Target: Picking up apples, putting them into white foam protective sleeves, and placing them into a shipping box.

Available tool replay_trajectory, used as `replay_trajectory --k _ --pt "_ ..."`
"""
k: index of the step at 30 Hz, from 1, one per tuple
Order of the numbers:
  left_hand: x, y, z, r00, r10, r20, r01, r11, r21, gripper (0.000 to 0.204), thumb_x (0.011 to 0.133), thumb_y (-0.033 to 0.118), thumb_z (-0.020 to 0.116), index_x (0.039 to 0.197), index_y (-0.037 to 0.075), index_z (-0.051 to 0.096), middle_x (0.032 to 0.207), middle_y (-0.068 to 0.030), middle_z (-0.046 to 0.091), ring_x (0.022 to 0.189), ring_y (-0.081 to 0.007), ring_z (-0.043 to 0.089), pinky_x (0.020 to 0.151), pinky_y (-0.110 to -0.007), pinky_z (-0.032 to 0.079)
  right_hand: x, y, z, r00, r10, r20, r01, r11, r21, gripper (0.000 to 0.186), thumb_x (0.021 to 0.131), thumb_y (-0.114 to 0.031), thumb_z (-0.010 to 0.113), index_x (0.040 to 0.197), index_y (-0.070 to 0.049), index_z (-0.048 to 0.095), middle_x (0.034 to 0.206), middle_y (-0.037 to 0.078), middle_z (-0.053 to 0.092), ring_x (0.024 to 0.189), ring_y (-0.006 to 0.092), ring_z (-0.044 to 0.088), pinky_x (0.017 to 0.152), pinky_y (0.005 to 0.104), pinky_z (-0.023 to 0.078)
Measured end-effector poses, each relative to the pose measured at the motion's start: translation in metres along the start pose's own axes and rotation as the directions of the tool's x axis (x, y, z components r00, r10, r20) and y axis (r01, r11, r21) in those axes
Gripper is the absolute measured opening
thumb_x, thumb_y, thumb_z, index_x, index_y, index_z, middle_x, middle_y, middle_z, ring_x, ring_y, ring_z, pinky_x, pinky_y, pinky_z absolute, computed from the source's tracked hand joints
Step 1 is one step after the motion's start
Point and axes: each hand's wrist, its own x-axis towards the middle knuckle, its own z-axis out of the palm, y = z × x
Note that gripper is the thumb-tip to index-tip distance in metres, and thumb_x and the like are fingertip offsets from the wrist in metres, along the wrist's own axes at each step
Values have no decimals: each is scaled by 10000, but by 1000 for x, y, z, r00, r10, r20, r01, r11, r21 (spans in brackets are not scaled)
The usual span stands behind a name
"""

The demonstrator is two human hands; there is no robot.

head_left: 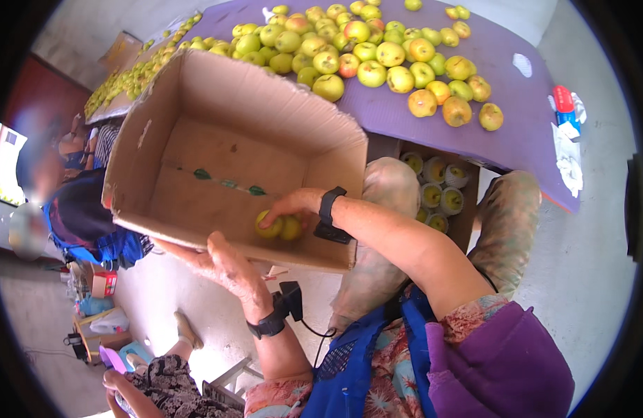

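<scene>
Right hand (297,203) curled around two green apples (268,225), fruit beneath fingers inside cardboard box (265,125); left hand (232,268) spread wide against box's near side.

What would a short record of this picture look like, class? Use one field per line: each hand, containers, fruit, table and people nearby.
Left hand: against the near edge of an open cardboard box; the hand is outside it
Right hand: inside that box; the hand touches two yellow-green apples
Wrists: a black band on each
Second container: a lower box by the knees, holding apples in white sleeves
Table: purple surface with many loose apples
Nearby person: patterned clothing, lower left
</scene>
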Motion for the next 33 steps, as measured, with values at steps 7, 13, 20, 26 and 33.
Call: replay_trajectory --k 7,13,20,26,33 --pt "-2 1 -3 996 90 -4 -90 986 -142 728 760 56 433 1459 1 237 1369 -194 379 1142 -275 440 1007 -353 337 -53 -20 -20 955 -293 51 276 937 213 562 766 -484 724 1164 -98 634 1174 111 620 1066 287 584 822 525 484" --pt "-4 -5 -4 995 95 45 -86 983 -160 752 776 98 448 1478 -3 201 1419 -198 337 1193 -281 418 1047 -376 316 -132 -24 -72 837 -543 -70 528 766 368 622 815 -411 705 1294 -56 527 1265 135 572 1166 315 535 972 615 380" --pt "-1 -1 -7 998 43 41 -35 986 -162 781 749 118 443 1483 6 199 1444 -191 287 1283 -302 348 1097 -427 255 -277 2 -154 569 -630 -528 816 514 266 594 875 -319 651 1341 -24 431 1320 134 526 1216 304 514 970 571 434" --pt "-3 7 0 999 -11 43 20 975 -222 778 736 75 421 1480 1 206 1463 -203 280 1283 -304 356 1092 -408 267 -381 57 -191 280 -505 -816 817 572 -74 581 873 -360 652 1311 -23 472 1260 117 556 1166 260 542 956 487 462" --pt "-5 13 3 999 -3 48 12 983 -183 774 778 111 441 1494 5 167 1483 -208 263 1292 -316 352 1099 -418 259 -407 116 -227 -149 -368 -918 -35 929 -367 660 689 -507 749 1110 -13 633 1065 119 639 1025 228 583 861 379 457"
